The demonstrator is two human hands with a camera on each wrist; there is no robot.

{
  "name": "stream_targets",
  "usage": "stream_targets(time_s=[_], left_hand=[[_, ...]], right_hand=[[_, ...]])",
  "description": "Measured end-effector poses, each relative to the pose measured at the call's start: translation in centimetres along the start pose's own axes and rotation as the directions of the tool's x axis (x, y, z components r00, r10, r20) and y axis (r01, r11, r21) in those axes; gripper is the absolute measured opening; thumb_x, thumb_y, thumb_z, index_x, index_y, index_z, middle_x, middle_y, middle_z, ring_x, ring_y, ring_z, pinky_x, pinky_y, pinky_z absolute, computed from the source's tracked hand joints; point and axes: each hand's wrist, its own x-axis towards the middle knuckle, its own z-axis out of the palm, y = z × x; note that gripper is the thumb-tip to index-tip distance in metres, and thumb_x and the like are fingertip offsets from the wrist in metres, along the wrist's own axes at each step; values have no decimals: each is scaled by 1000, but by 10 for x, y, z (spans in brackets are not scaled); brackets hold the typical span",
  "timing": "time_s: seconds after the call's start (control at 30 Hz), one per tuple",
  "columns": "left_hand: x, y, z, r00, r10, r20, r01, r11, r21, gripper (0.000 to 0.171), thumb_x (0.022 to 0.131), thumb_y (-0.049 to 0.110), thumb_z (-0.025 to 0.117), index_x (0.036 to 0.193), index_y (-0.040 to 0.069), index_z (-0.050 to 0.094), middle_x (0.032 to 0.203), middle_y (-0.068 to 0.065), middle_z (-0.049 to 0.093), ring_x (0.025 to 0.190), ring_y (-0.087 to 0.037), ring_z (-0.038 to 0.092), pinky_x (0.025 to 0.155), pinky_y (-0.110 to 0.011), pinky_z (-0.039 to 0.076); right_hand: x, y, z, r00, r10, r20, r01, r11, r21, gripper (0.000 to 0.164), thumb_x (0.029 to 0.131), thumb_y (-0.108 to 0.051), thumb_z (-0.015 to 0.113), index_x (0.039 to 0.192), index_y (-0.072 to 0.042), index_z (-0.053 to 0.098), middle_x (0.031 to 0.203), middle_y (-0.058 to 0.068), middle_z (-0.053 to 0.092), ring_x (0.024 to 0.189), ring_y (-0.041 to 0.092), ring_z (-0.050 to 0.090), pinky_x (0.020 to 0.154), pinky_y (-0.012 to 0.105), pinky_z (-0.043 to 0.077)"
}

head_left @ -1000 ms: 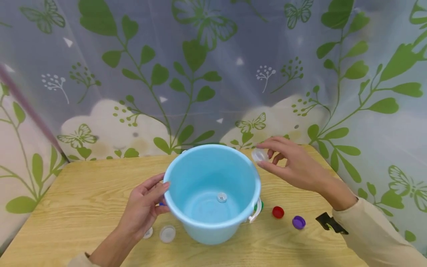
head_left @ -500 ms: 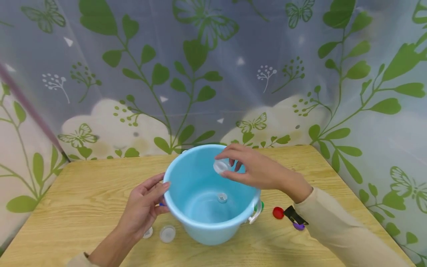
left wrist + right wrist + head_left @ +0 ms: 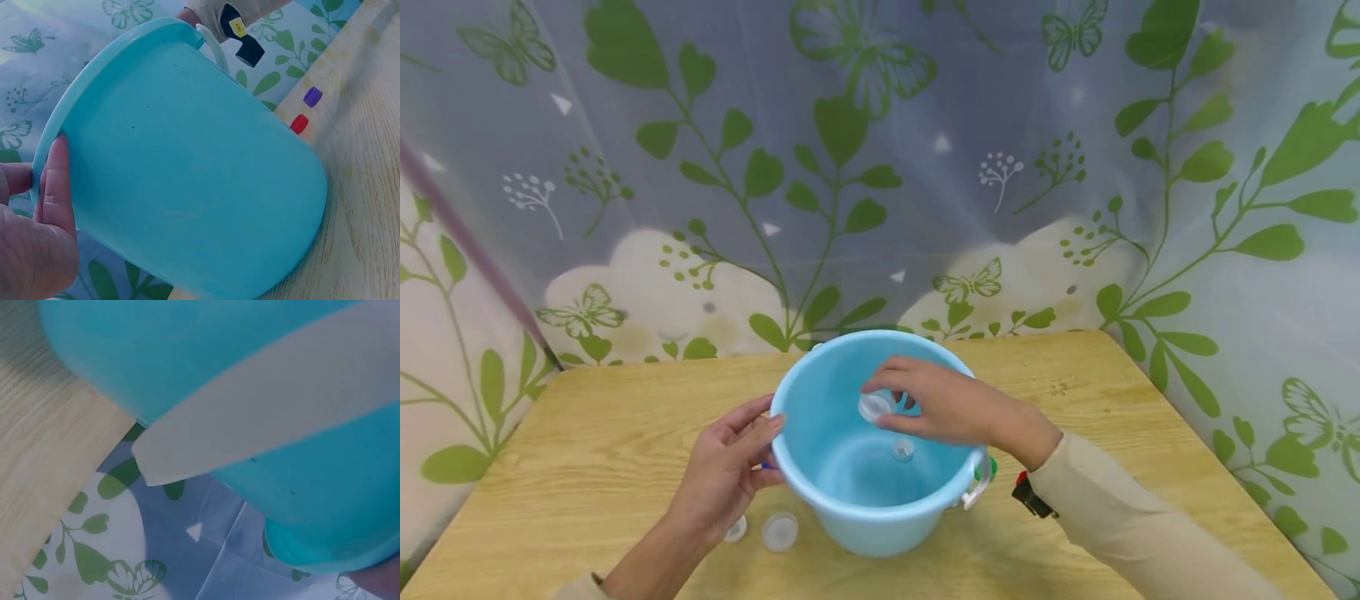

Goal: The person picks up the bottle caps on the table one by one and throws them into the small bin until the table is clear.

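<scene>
Bucket, pale blue (image 3: 876,533), stands on the table (image 3: 625,433), its mouth facing up toward the head camera. The white handle (image 3: 970,501) hangs down at its right side, probably to leave the opening free.

The left hand (image 3: 722,471) grips the rim from the side, thumb over the edge and other fingers against the outer wall, seemingly to steady the bucket. The right hand (image 3: 943,406) reaches inside the mouth, its fingers pinching a clear cap (image 3: 876,406) by the edge, likely because so shallow a piece offers little else to hold. The cap hangs above the floor of the bucket, where another clear cap (image 3: 902,450) lies.

Smaller pieces rest on the table: two pale caps (image 3: 780,531) near the left wrist, a green cap (image 3: 988,469) beside the handle, and a blue bit (image 3: 767,464) mostly hidden behind the left hand.

From the head, the red cap (image 3: 299,124) is nearly covered by the black strap (image 3: 1033,500) and the purple cap (image 3: 313,96) is out of sight; the left wrist view shows both. The right wrist view gives mainly the bucket's outer wall and a broad pale band (image 3: 269,394), possibly the handle; the pinched cap does not appear there.
</scene>
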Motion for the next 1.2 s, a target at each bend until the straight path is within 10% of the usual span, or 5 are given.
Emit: stream_targets(time_s=[0.57, 0.77, 1.0, 1.2], left_hand=[[0, -2, 0, 1000, 5, 2, -5, 1000, -18, 41, 95, 7, 60, 131, -4, 45, 81, -2, 57, 61, -8, 59, 58, -23, 57], [0, -3, 0, 1000, 12, -1, -12, 1000, -16, 41, 95, 7, 60, 131, -4, 44, 81, -2, 56, 61, -8, 59, 58, -23, 57], [1, -4, 1, 1000, 24, 1, -24, 999, -23, 38, 95, 6, 59, 129, -4, 47, 80, -2, 56, 61, -8, 59, 58, -23, 57], [0, -3, 1, 1000, 16, -21, -16, 1000, -15, 37, 94, 7, 60, 128, -2, 48, 80, -2, 56, 60, -8, 58, 57, -23, 57]], right_hand=[[-3, -2, 1, 998, 48, 40, -45, 997, -66, 33, 95, -28, 62, 125, -14, 59, 123, -2, 52, 93, 6, 55, 79, 23, 50], [-6, 1, 0, 993, 52, -105, -56, 998, -36, 24, 96, -25, 60, 118, -17, 63, 116, -6, 56, 93, 5, 55, 79, 25, 50], [-29, 15, -18, 885, 31, -464, -29, 1000, 12, 18, 95, -12, 59, 112, -12, 65, 112, -2, 60, 100, 14, 57, 86, 34, 51], [-75, 40, -37, 836, 81, -543, -107, 994, -15, 18, 94, -5, 59, 110, -9, 65, 108, -2, 62, 96, 12, 58, 81, 31, 53]])
